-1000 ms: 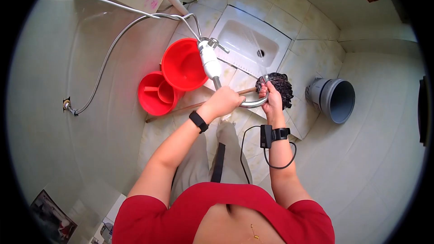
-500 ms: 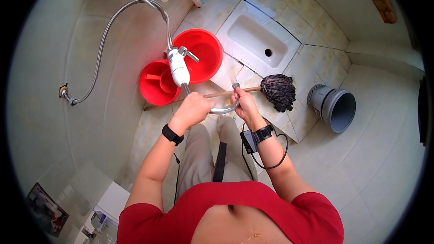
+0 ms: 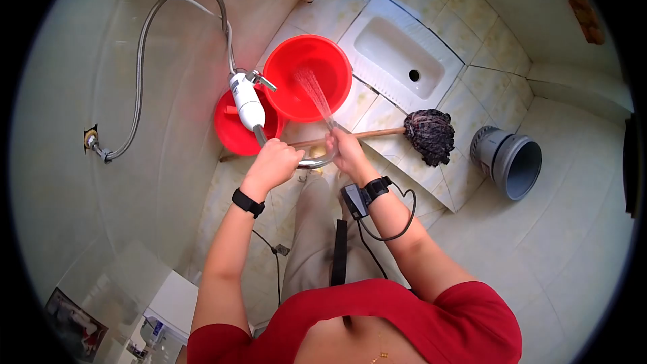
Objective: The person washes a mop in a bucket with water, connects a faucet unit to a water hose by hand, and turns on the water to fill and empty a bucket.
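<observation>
A white electric water-heater faucet (image 3: 247,102) with a metal lever hangs off the wall on its hose and cable. My left hand (image 3: 273,167) is closed round its curved metal spout (image 3: 317,162), just below the white body. At the spout's outlet end, my right hand (image 3: 348,154) wraps its fingers round the tube. Water (image 3: 313,91) sprays from that end into the large red basin (image 3: 288,61) on the floor. Partly hidden behind the faucet stands a smaller red bucket (image 3: 231,136) with a red handle inside.
A mop's wooden handle (image 3: 381,133) lies across the floor, its dark head (image 3: 429,136) at right. Beyond is a white squat toilet (image 3: 367,30). A grey bucket (image 3: 505,160) lies tipped at far right. The braided hose (image 3: 139,87) runs to the left wall.
Both hands and the faucet have shifted left relative to the basin. The spray, faint before, now arcs plainly into the large red basin. The camera view has shifted slightly.
</observation>
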Action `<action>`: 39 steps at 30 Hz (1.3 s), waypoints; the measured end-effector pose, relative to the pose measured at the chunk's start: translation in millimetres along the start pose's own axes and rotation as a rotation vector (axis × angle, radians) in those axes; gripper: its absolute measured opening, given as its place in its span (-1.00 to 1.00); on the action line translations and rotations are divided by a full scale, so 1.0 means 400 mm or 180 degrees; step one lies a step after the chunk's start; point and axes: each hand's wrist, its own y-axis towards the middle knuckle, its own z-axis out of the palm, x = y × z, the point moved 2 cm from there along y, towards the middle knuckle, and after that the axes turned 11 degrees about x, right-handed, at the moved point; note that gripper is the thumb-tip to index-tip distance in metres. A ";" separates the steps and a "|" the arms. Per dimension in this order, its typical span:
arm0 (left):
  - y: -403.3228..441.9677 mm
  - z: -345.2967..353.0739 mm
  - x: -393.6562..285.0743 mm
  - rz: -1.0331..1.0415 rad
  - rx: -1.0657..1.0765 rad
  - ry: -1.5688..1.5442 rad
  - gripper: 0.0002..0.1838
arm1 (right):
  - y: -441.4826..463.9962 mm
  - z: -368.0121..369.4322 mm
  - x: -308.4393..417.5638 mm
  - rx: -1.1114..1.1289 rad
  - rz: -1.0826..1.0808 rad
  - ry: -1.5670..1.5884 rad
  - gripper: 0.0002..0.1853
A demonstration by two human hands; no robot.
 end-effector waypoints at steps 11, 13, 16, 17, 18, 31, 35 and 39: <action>-0.003 0.041 0.109 0.0409 0.0127 0.0257 -0.92 | 0.007 -0.014 0.005 0.0285 0.0136 -0.0213 -0.75; -0.014 0.041 0.117 0.0480 0.0138 0.0223 -0.92 | 0.005 -0.014 0.004 0.0493 0.0083 -0.0445 -0.69; -0.020 0.029 0.128 0.0509 0.0218 0.0326 -0.92 | 0.010 -0.028 0.012 0.0076 -0.0007 -0.0220 -0.65; -0.028 0.026 0.131 0.0495 0.0244 0.0364 -0.92 | 0.023 -0.047 0.014 0.0103 -0.0036 -0.0222 -0.61; -0.036 0.022 0.133 0.0485 0.0267 0.0400 -0.92 | 0.031 -0.046 0.016 0.0100 -0.0041 -0.0213 -0.61; -0.065 0.085 0.193 0.0614 0.0745 0.0382 -0.90 | 0.322 -0.028 0.070 0.0723 0.0008 -0.2051 -0.73; -0.041 0.124 0.206 0.0613 0.0787 0.0533 -0.88 | 0.395 -0.068 0.054 0.0702 0.0036 -0.2324 -0.78; -0.036 0.140 0.208 0.0594 0.0833 0.0528 -0.88 | 0.428 -0.078 0.029 0.0736 0.0127 -0.2278 -0.79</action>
